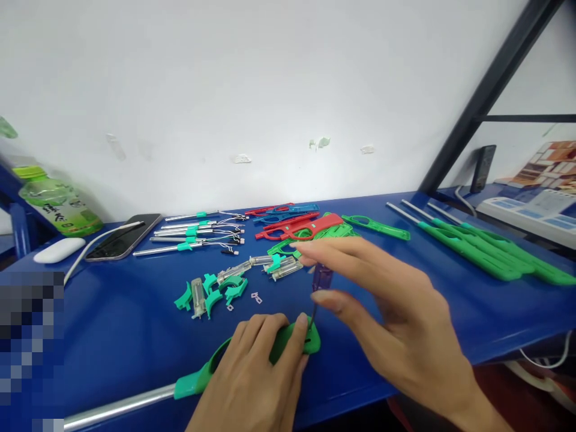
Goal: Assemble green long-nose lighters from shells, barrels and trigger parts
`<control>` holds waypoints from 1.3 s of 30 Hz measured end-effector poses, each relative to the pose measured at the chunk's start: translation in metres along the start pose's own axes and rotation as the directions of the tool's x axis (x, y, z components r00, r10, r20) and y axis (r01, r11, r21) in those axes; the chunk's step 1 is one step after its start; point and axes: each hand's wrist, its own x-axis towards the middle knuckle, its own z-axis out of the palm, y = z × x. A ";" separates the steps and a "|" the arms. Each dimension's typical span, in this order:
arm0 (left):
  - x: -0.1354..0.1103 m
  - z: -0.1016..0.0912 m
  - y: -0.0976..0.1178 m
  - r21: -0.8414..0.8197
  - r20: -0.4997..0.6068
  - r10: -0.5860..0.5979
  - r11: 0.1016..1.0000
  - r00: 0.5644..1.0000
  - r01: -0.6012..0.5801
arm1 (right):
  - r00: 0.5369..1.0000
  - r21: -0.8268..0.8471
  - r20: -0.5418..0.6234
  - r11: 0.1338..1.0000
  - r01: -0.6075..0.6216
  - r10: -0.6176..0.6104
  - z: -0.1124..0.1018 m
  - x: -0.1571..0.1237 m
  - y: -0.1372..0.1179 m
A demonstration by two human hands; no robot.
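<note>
My left hand (256, 372) presses a green long-neck lighter (193, 384) down on the blue table, fingers closed over its handle. The lighter's metal tube points to the lower left, and the end of the handle shows past my fingertips. In my right hand (400, 318) is a small screwdriver with a purple handle (322, 278), held between thumb and fingers. Its thin shaft stands nearly upright, with the tip at the handle's end beside a dark slot. Whether a screw sits under the tip cannot be made out.
Behind my hands lie teal trigger pieces (234, 288), clear fuel tanks (198, 297), metal tubes with wires (184, 247) and red casing halves (310, 228). Several green lighters (481, 246) rest at the right. A phone (123, 237) and a bottle (60, 201) are at the left.
</note>
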 end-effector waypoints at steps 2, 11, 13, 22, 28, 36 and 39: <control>0.000 0.000 0.001 0.006 -0.008 0.004 1.000 1.000 -0.004 | 1.000 0.070 -0.001 0.997 -0.029 0.029 0.001 -0.003 0.000; 0.001 0.003 0.001 0.018 -0.008 0.007 1.000 1.000 -0.007 | 0.997 0.001 -0.073 0.999 0.035 -0.035 0.006 -0.007 0.001; 0.001 0.003 0.001 0.021 -0.027 0.015 1.000 1.000 -0.015 | 0.999 0.060 -0.039 0.998 0.011 -0.009 0.006 -0.008 0.002; 0.000 0.002 -0.002 0.052 -0.037 0.034 0.998 0.999 -0.032 | 0.992 0.031 -0.099 0.996 0.079 -0.075 0.006 -0.007 0.000; 0.000 0.002 -0.001 0.036 -0.024 0.038 0.999 0.999 -0.038 | 0.987 0.083 -0.149 0.994 0.074 -0.061 0.008 -0.007 -0.002; -0.004 0.003 0.000 0.045 -0.024 0.027 0.999 0.999 -0.026 | 0.998 0.124 -0.056 0.992 0.024 -0.017 0.006 -0.008 0.000; -0.003 0.002 -0.001 0.038 -0.013 0.022 0.999 1.000 -0.021 | 0.989 0.040 -0.126 0.996 0.080 -0.075 0.008 -0.009 0.000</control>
